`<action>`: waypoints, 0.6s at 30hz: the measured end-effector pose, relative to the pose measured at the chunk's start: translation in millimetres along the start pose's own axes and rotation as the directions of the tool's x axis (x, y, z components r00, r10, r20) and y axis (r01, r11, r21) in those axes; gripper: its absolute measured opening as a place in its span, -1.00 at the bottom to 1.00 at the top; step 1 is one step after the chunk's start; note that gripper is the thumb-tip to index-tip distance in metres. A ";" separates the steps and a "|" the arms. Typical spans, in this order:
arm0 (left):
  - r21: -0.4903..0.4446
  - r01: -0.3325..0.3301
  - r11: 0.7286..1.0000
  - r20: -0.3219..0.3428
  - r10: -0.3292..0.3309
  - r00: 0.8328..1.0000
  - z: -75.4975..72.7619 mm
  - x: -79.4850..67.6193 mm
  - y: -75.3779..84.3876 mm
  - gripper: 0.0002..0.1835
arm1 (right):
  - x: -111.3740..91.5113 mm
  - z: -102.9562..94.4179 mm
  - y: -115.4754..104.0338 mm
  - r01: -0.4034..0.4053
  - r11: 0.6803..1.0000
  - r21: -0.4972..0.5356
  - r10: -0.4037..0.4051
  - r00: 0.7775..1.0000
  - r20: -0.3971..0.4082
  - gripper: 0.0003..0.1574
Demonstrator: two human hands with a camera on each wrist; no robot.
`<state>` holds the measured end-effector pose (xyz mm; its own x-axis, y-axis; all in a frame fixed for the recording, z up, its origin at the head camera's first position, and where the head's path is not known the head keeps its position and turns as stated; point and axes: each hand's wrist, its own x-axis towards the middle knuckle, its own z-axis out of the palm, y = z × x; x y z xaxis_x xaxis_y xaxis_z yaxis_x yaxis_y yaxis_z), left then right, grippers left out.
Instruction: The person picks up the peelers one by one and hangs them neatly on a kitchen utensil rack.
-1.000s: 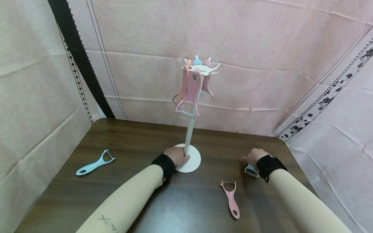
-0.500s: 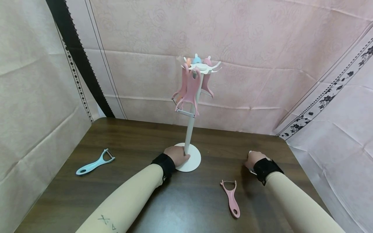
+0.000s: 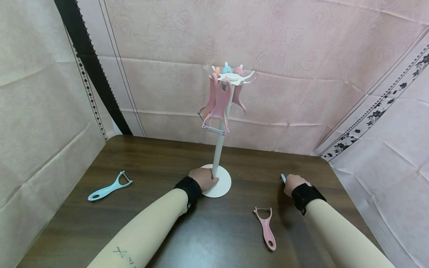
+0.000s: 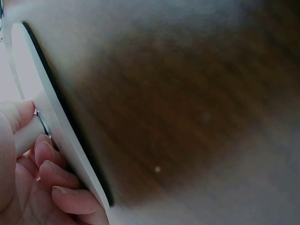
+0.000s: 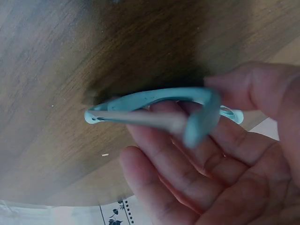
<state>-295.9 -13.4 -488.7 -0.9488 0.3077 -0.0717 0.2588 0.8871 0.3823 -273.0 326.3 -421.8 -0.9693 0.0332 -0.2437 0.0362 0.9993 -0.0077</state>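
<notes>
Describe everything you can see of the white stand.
The white stand looks smooth, though I can't tell if it's plastic or metal. It has a flat, round base on the brown table, a slim post, and upcurved hooks around the top. Pink peelers hang from it; an orange piece and a blue piece show behind, mostly hidden. In the head view the post leans, perhaps from perspective. The left grip holds it just above the base.

Dark wood-grain table (image 3: 234, 219): white stand (image 3: 219, 149) mid-table, blue peeler (image 3: 108, 189) left, pink peeler (image 3: 266, 226) right of stand.
</notes>
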 end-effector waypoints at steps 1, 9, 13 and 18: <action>-0.001 -0.001 1.000 -0.002 0.001 1.000 0.5 0.4 -0.2 -0.64 | -1.3 -1.4 -0.5 0.005 1.000 -0.002 -0.005 1.000 -0.002 -0.87; -0.010 0.003 1.000 0.007 -0.003 1.000 -0.3 0.1 0.6 -0.63 | 5.3 0.1 8.3 0.050 0.999 -0.008 -0.050 0.998 -0.049 -0.84; -0.003 0.007 1.000 0.009 -0.007 1.000 -1.2 -0.7 1.5 -0.63 | 5.5 -1.8 9.0 0.091 0.996 -0.010 -0.092 0.992 -0.087 -0.86; 0.009 0.009 1.000 0.013 -0.009 1.000 -2.9 -2.4 3.4 -0.64 | 3.2 -8.4 3.1 0.188 0.982 -0.025 -0.189 0.969 -0.157 -0.93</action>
<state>-293.3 -12.1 -484.6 -0.9486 0.3042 -0.0868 0.2522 0.8928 0.3733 -278.0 329.7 -414.4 -0.9845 -0.1545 -0.0829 -0.1526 0.9879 -0.0288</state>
